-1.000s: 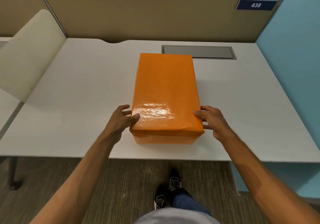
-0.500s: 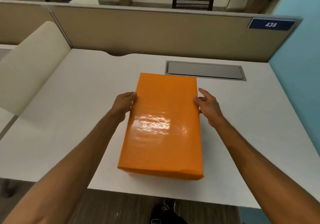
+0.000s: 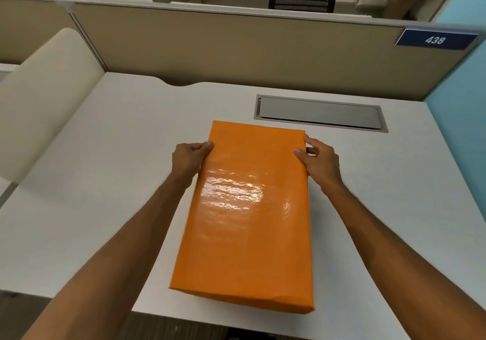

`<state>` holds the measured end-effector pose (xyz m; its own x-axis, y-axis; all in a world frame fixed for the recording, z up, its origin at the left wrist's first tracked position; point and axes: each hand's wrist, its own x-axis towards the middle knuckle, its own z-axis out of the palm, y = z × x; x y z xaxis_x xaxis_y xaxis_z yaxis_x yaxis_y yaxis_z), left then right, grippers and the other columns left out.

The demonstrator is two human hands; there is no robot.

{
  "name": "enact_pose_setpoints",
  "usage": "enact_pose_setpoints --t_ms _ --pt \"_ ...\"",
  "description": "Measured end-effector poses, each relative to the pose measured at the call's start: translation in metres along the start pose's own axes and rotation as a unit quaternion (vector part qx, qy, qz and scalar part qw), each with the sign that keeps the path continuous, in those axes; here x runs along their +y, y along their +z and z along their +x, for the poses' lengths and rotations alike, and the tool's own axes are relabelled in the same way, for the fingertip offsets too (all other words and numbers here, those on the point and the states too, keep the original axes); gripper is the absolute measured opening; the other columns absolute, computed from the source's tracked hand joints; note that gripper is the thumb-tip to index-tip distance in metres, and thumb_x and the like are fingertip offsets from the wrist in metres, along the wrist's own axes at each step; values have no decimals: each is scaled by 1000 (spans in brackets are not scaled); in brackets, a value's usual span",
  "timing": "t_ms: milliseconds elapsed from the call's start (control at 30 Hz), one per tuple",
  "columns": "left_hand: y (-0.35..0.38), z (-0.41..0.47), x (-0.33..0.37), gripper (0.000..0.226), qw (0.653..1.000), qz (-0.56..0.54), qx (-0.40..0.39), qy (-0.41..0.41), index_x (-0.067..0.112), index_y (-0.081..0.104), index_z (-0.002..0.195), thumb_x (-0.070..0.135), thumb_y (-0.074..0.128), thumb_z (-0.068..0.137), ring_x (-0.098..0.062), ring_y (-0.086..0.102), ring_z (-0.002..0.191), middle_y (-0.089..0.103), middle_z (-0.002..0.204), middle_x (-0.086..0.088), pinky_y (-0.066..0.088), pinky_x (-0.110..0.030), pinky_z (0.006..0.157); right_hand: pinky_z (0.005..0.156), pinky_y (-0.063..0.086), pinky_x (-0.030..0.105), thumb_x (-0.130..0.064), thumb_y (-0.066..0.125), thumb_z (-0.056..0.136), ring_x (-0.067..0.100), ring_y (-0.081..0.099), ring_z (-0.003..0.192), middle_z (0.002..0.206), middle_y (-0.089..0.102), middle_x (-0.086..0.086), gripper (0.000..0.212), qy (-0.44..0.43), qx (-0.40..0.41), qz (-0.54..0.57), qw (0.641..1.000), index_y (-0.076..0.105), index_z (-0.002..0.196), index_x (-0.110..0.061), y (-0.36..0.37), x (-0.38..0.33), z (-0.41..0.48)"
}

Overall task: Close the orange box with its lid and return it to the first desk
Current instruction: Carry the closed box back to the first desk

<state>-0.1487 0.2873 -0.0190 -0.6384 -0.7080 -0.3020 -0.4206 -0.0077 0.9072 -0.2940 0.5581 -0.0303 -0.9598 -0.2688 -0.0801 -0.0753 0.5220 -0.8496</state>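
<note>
A glossy orange box [image 3: 249, 216] with its lid on fills the middle of the view, above the white desk [image 3: 105, 181]. Its near end juts past the desk's front edge, so it looks lifted. My left hand [image 3: 188, 159] grips the box's left side near the far corner, thumb on the lid. My right hand [image 3: 319, 162] grips the right side near the far corner, thumb on top and fingers down the side. The box's underside is hidden.
A grey cable hatch [image 3: 319, 113] is set into the desk just beyond the box. A beige partition [image 3: 236, 50] with a blue "438" sign [image 3: 435, 40] closes the back. A cream side panel [image 3: 44, 97] stands at left, a light blue wall [image 3: 460, 118] at right.
Both hands slid from the box's near corners to its far corners and took hold of the sides. The box has come toward me, its near end now beyond the desk edge.
</note>
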Motion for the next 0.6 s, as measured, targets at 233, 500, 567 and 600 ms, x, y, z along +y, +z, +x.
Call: enact_pose_setpoints --t_ms 233,500,567,600 --pt "3 2 -5 45 1000 4 10 9 6 72 118 40 70 88 -9 67 75 74 103 -7 59 -42 82 94 52 54 -34 65 94 34 60 122 142 57 12 61 5 -6 -6 1000 44 149 -20 2 3 1" --pt "-11 -5 -1 49 998 -21 -48 -33 9 63 131 36 68 90 -34 63 115 66 129 -12 53 -44 88 92 55 52 -41 59 96 31 62 120 141 58 11 64 48 -32 53 997 33 153 -30 -3 3 -21" --pt "-18 -19 -7 53 996 -24 -73 -37 8 55 139 33 65 93 -34 59 121 61 135 -11 50 -44 94 92 55 53 -39 61 96 31 60 122 142 57 11 63 59 -24 69 996 36 152 -27 -7 8 -40" --pt "-23 -29 -13 55 996 -22 -83 -34 8 53 141 31 65 93 -33 58 122 61 135 -11 49 -45 96 91 57 51 -38 62 95 30 60 121 141 58 11 61 65 -21 79 995 39 151 -26 -9 12 -51"
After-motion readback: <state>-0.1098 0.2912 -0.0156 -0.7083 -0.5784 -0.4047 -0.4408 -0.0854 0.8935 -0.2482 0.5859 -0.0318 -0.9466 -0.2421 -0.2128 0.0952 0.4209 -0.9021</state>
